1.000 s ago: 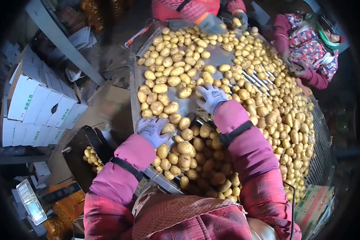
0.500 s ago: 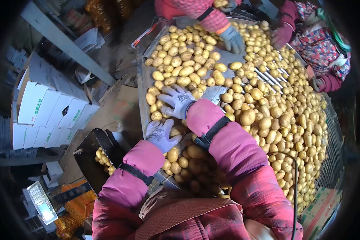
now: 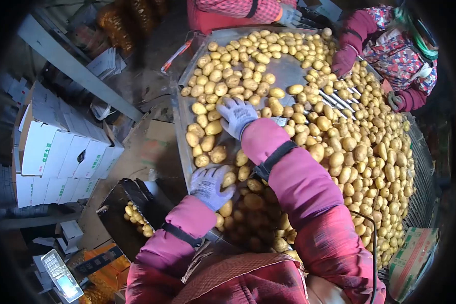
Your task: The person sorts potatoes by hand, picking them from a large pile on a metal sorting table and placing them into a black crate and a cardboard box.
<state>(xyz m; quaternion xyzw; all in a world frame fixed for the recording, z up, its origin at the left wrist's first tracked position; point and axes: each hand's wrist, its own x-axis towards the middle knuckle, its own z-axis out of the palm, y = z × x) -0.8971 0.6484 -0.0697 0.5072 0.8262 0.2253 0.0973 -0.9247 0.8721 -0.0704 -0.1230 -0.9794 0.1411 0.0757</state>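
My left hand [image 3: 210, 188], in a pale grey-lavender glove, rests at the table's near left edge. Its thumb and fingers are apart, with a potato [image 3: 229, 179] in the gap between them. Farther in, my right hand [image 3: 236, 117], gloved alike, reaches over the potatoes with its fingers spread; potatoes lie around its fingertips. Loose yellow potatoes [image 3: 334, 137] cover much of the metal sorting table [image 3: 283, 73]. Below my hands, more potatoes [image 3: 253, 202] lie in shadow, partly hidden by my right sleeve.
Across the table is a person's gloved hand [image 3: 290, 16]; at the right, another person's gloved hand [image 3: 344, 60] touches potatoes. White cartons [image 3: 61, 152] stand stacked at left. A black crate [image 3: 119, 215] holds potatoes near a scale display [image 3: 62, 276]. A carton [image 3: 413, 261] stands lower right.
My right hand has moved right across the potatoes, and my left hand has come slightly nearer to me. The person opposite has drawn a hand back, leaving more bare metal showing.
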